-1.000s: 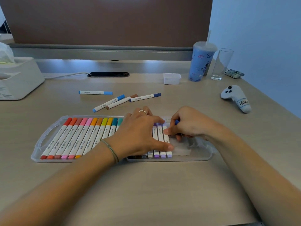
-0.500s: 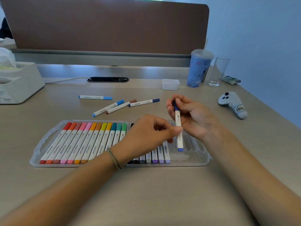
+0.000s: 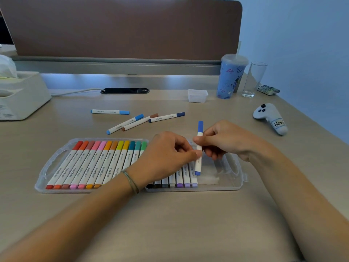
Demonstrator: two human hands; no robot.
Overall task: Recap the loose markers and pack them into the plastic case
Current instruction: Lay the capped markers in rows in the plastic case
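You pinched blue marker (image 3: 199, 148) with both right hand (image 3: 224, 140) and left hand (image 3: 166, 157), frame centre; cap possibly loose, could skew entering plastic case (image 3: 234, 178).

a pale wood-look desk (image 3: 170, 224) fills the view. a brown divider panel (image 3: 122, 27) on a grey rail (image 3: 113, 66) stands along its far edge, with a plain blue wall (image 3: 302, 35) to the right. soft light glows beneath the rail.
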